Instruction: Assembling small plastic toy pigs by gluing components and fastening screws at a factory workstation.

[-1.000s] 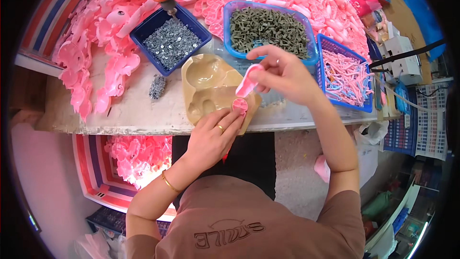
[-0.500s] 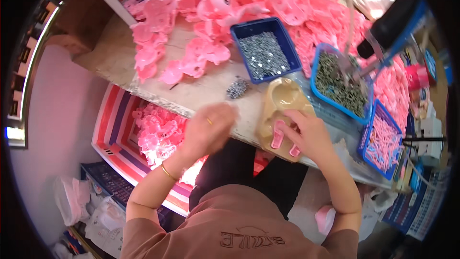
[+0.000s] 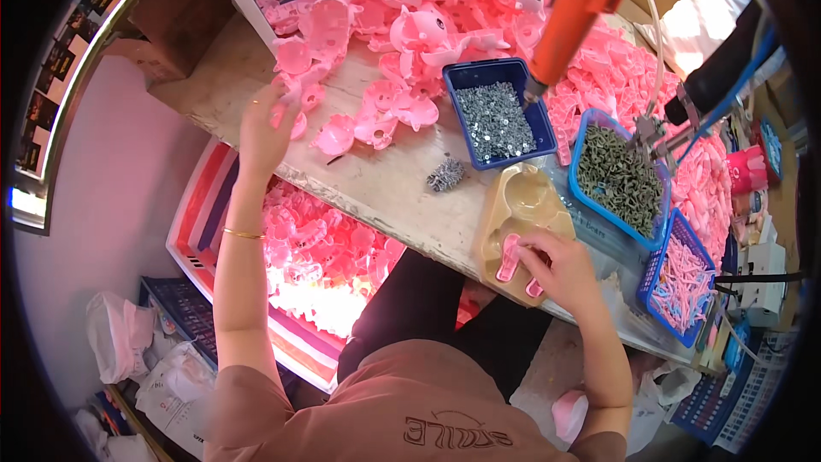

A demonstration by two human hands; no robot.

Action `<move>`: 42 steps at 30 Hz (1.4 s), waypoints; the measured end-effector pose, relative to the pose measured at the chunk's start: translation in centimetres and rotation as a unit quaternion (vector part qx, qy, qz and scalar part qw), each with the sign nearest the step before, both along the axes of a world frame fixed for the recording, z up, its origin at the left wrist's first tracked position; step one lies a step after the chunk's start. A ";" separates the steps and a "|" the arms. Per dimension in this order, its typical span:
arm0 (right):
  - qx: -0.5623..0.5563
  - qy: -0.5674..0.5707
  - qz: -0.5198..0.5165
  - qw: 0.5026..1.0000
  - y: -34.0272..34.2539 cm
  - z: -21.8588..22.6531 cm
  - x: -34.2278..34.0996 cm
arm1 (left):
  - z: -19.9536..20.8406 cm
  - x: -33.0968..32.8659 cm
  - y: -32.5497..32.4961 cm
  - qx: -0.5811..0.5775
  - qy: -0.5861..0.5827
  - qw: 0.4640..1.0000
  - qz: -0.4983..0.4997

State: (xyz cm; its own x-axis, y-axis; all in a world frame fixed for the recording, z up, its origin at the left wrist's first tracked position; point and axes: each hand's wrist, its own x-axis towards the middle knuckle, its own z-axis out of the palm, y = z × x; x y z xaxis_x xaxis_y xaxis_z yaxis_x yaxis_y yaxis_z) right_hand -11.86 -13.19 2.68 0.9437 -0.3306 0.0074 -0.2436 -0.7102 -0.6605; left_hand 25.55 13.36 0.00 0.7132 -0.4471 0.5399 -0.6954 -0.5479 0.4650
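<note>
My left hand (image 3: 267, 135) reaches to the far left of the table, fingers stretched out against the pink molded plastic shells (image 3: 299, 90) at the pile's edge. Whether it grips one is unclear from the blur. Over a tan molded fixture (image 3: 492, 214), my right hand (image 3: 560, 269) has its fingers bent together at a small elongated pink plastic piece (image 3: 509, 261). A second pink piece (image 3: 534, 288) lies partly under that hand. An orange power screwdriver (image 3: 577, 26) hangs with its tip over a navy tray (image 3: 537, 133) of small silver screws.
A small heap of screws (image 3: 446, 174) lies left of the fixture. On the right are a blue tray (image 3: 581, 175) of dark metal parts and a blue basket (image 3: 657, 261) of pink strips. A black tool (image 3: 718, 68) on a stand leans over them. Pink parts fill a striped bag (image 3: 192, 244) below.
My left hand has moved from near the table's front edge to the shells at the far left. The screwdriver has swung right and lower. My right hand stays at the fixture.
</note>
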 end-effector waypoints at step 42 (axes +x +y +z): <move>-0.158 -0.068 -0.049 0.984 -0.5 0.6 -5.9 | 0.0 -23.0 -12.9 0.060 0.116 0.876 -0.465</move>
State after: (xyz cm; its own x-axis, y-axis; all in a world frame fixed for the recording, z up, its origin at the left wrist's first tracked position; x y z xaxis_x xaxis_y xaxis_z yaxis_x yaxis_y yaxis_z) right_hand -17.74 -13.70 3.30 0.8905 -0.3815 0.2480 -0.2466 -0.8627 -0.4416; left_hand 2.55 0.48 0.02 0.0944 -0.9363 0.3384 -0.7618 0.1508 0.6300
